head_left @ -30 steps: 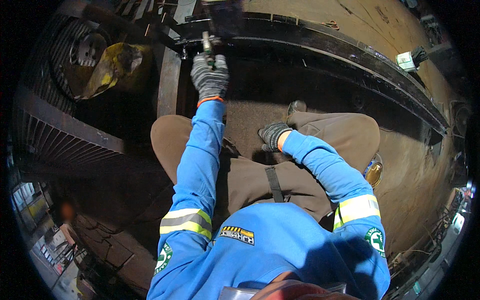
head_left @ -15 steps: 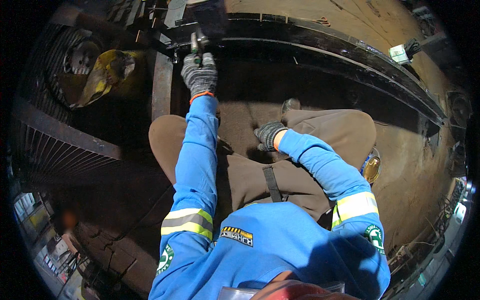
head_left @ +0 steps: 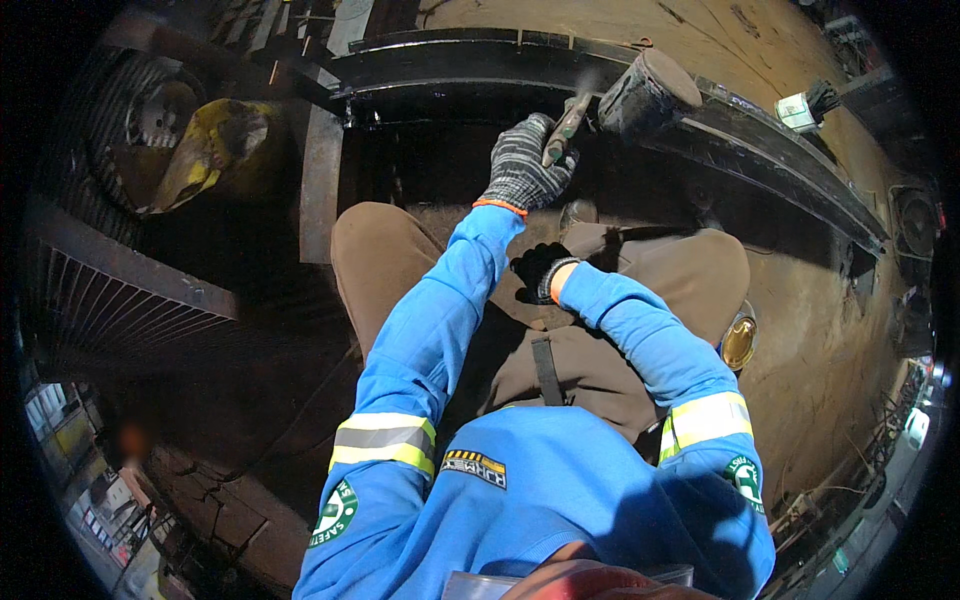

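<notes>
My left hand, in a grey striped knit glove, is closed round a pliers-like tool with green on its handles. Beyond the tool's blurred tip is a dark, dirty can-like cylinder, tilted, its flat brownish end facing up and right. How tool and cylinder join cannot be made out. Both are over a long black beam with wet-looking shiny patches. My right hand, gloved with a dark palm, is over my lap near the right thigh. Its fingers are loosely bent, thumb apart, with nothing visible in them.
A yellow crumpled sack-like thing lies at the left by a ribbed dark coil. A rusty steel bar stands near my left knee. A round tin is beside my right knee. A white container with dark bristle-like tops stands at far right.
My left hand has swung to the right along the beam, bringing the tool and the dark cylinder with it. My right hand stays over my lap, turned slightly so its dark palm shows.
</notes>
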`<state>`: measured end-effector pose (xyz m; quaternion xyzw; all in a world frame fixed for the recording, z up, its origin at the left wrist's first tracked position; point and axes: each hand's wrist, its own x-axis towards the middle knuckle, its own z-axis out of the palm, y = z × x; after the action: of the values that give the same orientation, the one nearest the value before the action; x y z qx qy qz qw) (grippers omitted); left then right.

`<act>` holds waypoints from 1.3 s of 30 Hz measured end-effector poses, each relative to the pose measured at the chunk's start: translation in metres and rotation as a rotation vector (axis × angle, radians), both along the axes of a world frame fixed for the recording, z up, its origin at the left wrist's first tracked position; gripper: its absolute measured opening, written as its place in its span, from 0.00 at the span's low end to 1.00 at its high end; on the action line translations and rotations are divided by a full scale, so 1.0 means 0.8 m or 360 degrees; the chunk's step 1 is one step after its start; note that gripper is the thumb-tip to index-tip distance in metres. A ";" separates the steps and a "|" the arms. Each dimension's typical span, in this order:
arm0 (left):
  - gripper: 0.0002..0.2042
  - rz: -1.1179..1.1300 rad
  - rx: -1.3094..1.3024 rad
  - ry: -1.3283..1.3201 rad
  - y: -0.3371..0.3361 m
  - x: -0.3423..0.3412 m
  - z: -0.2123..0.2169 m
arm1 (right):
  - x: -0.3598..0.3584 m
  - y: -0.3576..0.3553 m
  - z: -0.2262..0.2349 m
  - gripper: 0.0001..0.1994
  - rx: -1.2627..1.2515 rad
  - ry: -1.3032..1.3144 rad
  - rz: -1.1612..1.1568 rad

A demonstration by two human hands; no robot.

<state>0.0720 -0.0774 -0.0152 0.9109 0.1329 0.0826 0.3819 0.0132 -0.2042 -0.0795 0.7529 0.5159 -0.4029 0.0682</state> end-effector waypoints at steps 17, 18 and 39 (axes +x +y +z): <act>0.15 0.1427 0.0248 -0.0401 0.157 -0.032 -0.010 | 0.011 -0.003 -0.015 0.28 -0.0005 0.0066 0.0033; 0.16 0.1463 0.0130 -0.0358 0.168 -0.040 -0.009 | 0.010 0.000 -0.010 0.26 0.0015 0.0064 0.0029; 0.16 0.0055 -0.0163 -0.0200 0.038 -0.106 0.086 | -0.015 -0.014 -0.050 0.25 0.0525 0.0084 0.0105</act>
<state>-0.0128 -0.0469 0.0536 0.8808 0.1283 0.1392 0.4340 0.0013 -0.2158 -0.1197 0.7258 0.6010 -0.3298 -0.0565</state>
